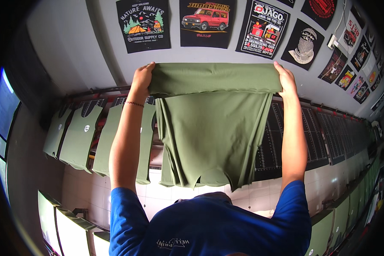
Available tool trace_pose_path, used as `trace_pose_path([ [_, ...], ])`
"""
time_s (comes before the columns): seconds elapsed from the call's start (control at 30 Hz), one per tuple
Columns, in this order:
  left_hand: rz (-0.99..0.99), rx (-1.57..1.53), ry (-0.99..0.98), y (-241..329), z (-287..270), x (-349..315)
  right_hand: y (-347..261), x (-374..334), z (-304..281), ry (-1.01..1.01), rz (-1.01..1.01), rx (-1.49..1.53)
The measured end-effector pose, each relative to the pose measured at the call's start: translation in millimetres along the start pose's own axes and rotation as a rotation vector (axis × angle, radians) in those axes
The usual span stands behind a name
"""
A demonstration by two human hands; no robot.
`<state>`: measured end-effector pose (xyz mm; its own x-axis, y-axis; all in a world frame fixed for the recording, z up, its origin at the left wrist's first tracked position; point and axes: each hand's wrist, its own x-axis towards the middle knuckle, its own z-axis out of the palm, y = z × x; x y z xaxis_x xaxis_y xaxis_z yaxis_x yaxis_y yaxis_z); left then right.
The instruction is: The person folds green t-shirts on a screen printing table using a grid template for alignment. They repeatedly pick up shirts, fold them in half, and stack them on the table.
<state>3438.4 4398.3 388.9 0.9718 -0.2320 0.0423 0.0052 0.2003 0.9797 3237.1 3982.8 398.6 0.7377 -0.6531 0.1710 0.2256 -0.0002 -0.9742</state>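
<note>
My left hand (143, 80) is closed on one far corner of an olive-green shirt panel (213, 132). The opposite far corner is gripped by my right hand (287, 79). Between both hands the cloth is stretched taut, its far end doubled over into a wide band. From there it hangs toward me, with loose pleats down both sides and a curved neck cut-out at the near end. Thumbs show at the band's edges; most fingers are hidden behind the cloth. Both arms reach forward, well apart.
To the left, several green shirt panels (79, 136) with small white emblems lie on a row of pallets. Black pallets with white ruled lines (311, 136) run off to the right. More green panels (343, 222) lie on a nearer row. Printed cloth samples (205, 23) hang on the grey wall.
</note>
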Motion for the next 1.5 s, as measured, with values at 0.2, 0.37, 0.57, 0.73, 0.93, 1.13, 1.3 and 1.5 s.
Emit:
trace_pose_path([
  [0.2, 0.127, 0.031, -0.054, 55.3, -14.5, -38.6, -47.8, -43.3, 14.0, -0.077, -0.106, 0.016],
  [0.37, 0.268, 0.235, -0.052, -3.1, -64.0, -88.8, -19.9, -142.8, 23.6, 0.107, 0.016, -0.211],
  [0.57, -0.007, 0.423, 0.004, -215.8, -135.9, -185.1, 173.0, -257.6, -24.2, 0.036, 0.31, -0.153],
  [0.73, -0.24, 0.398, 0.036, -327.3, -169.8, -256.9, 326.7, -343.3, -71.6, 0.085, 0.446, -0.187],
  [0.93, -0.27, 0.301, 0.042, -322.2, -183.2, -282.5, 275.3, -379.9, -47.3, 0.109, 0.517, -0.045],
  [1.13, -0.424, 0.449, 0.007, -339.6, -196.9, -304.3, 308.7, -403.3, -65.7, 0.049, 0.647, -0.032],
  [1.3, -0.5, 0.229, -0.044, -387.9, -226.9, -306.1, 336.1, -390.8, -72.5, 0.066, 0.639, -0.303],
  [1.5, -0.543, -0.21, -0.154, -365.9, -206.8, -285.0, 347.7, -364.8, -59.0, -0.041, 0.47, -0.28],
])
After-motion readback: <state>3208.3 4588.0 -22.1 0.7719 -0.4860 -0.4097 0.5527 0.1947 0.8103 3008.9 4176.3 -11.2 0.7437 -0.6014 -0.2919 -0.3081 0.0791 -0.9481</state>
